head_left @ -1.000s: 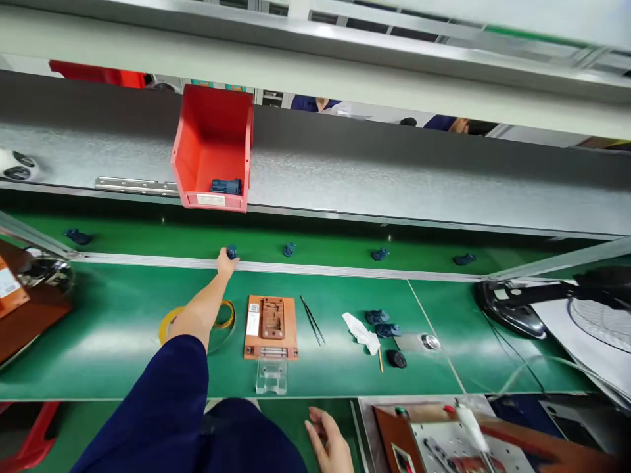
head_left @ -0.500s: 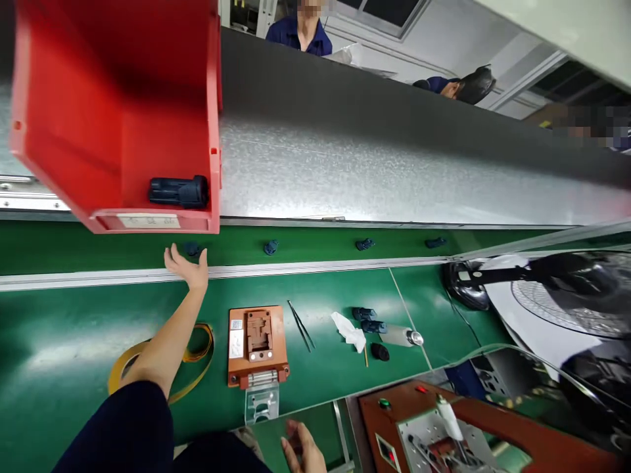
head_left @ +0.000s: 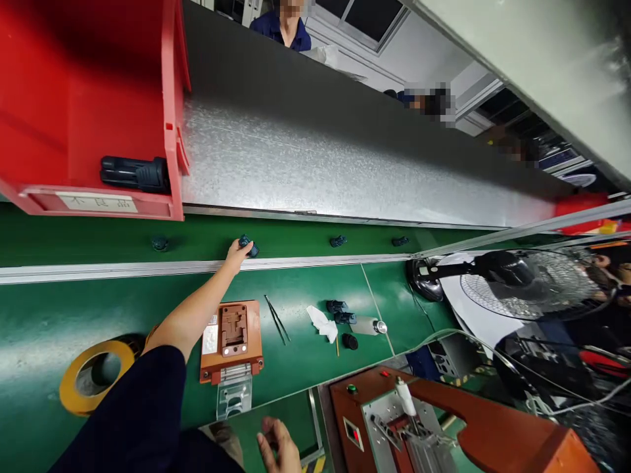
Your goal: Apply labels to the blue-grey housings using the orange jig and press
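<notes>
On the green strip beyond the white rail, my left hand (head_left: 237, 255) is closed on a small dark moulded plastic part (head_left: 249, 246). Part of its near end is hidden by my fingers. Low in the view, my right hand (head_left: 280, 447) hovers by the bench's front edge, fingers loosely curled and apart, nothing seen in them. Other dark parts lie along the strip: one to the left (head_left: 159, 244), one to the right (head_left: 338, 241) and one farther right (head_left: 400, 241). Below my left forearm sits a brown fixture (head_left: 254, 328) with its clear cover swung toward me.
A red bin (head_left: 172, 171) holding dark parts hangs over the strip at upper left. Tweezers (head_left: 277, 320), white tissue (head_left: 323, 323), two dark parts (head_left: 340, 311) and a bottle (head_left: 367, 326) lie on the bench. Yellow tape (head_left: 73, 387), a fan (head_left: 513, 269) and a brown machine (head_left: 345, 407) stand around.
My left hand, open beside the leftmost part before, has moved right and closed on the second part along the strip. The view has shifted right. My right hand stays low.
</notes>
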A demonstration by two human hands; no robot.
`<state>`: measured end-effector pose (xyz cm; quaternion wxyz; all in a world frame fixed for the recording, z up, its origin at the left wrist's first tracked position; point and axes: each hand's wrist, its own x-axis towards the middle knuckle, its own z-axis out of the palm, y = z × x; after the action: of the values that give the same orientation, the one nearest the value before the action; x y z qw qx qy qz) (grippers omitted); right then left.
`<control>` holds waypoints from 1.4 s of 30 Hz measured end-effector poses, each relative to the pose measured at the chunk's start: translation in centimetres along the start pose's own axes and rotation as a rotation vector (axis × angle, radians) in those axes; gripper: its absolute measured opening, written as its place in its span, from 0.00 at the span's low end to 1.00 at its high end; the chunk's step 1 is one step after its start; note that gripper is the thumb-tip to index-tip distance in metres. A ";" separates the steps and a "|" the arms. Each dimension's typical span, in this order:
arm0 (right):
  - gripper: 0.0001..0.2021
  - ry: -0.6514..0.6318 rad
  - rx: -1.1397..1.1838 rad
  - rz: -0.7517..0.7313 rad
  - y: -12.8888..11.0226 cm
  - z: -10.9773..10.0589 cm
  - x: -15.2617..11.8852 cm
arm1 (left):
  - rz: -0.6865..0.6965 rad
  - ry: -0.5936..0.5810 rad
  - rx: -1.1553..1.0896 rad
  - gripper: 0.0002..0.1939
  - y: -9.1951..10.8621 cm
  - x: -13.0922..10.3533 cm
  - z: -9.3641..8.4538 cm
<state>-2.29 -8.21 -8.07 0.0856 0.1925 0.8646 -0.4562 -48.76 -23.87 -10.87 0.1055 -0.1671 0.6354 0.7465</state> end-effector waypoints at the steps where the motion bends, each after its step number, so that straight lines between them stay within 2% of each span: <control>1: 0.25 -0.015 0.015 -0.007 -0.2 -0.5 0.3 | -0.027 -0.050 -0.055 0.21 0.2 -1.4 -0.5; 5: 0.20 -0.128 0.075 0.007 -2.6 -2.9 3.1 | -0.145 -0.222 -0.232 0.25 0.1 -9.6 -2.7; 8: 0.19 -0.198 0.143 -0.019 -5.4 -4.3 6.1 | -0.259 -0.253 -0.289 0.29 -0.8 -17.0 -3.5; 10: 0.17 -0.216 0.188 -0.090 -7.2 -4.8 8.2 | -0.356 -0.277 -0.353 0.30 -1.5 -21.7 -3.5; 12: 0.17 -0.235 0.236 -0.239 -8.6 -5.1 10.0 | -0.457 -0.303 -0.456 0.28 -2.2 -25.7 -3.1; 14: 0.28 -0.305 0.217 -0.439 -9.7 -5.2 11.3 | -0.544 -0.297 -0.548 0.26 -3.0 -28.8 -2.4; 16: 0.42 -0.441 0.151 -0.587 -10.2 -5.2 12.0 | -0.593 -0.241 -0.576 0.25 -3.9 -31.0 -1.6; 19: 0.48 -0.645 0.062 -0.671 -9.8 -4.9 12.3 | -0.585 -0.112 -0.577 0.24 -5.4 -33.3 -0.7; 23: 0.49 -0.775 0.057 -0.700 -8.2 -3.3 13.0 | -0.520 0.013 -0.578 0.27 -7.4 -35.2 -0.6; 25: 0.47 -0.763 0.074 -0.711 -7.8 -1.9 14.5 | -0.511 0.051 -0.532 0.33 -8.2 -36.2 -1.2; 27: 0.45 -0.680 0.073 -0.718 -7.9 -0.3 16.8 | -0.465 0.142 -0.396 0.37 -9.2 -37.2 -2.0; 30: 0.44 -0.566 0.003 -0.755 -8.4 2.1 20.8 | -0.251 0.407 -0.038 0.30 -11.1 -38.8 -3.5; 32: 0.45 -0.557 -0.056 -0.806 -8.4 3.3 22.7 | -0.129 0.552 0.182 0.25 -12.8 -39.6 -4.4; 34: 0.46 -0.578 -0.101 -0.859 -8.0 3.9 23.8 | -0.118 0.539 0.254 0.30 -14.3 -40.2 -4.9; 37: 0.47 -0.614 -0.195 -0.912 -7.4 4.1 24.1 | -0.209 0.322 0.152 0.39 -15.6 -41.1 -5.0; 39: 0.48 -0.616 -0.267 -0.934 -7.1 4.1 24.0 | -0.232 0.245 0.081 0.38 -15.4 -41.7 -4.9; 42: 0.41 -0.577 -0.298 -0.991 -6.4 3.9 23.9 | -0.202 0.231 -0.026 0.28 -13.8 -42.2 -5.1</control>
<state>-26.83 -8.62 -13.16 0.1200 -0.3799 0.8480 -0.3496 -4.13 -24.22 -7.99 0.1040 -0.3163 0.6137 0.7159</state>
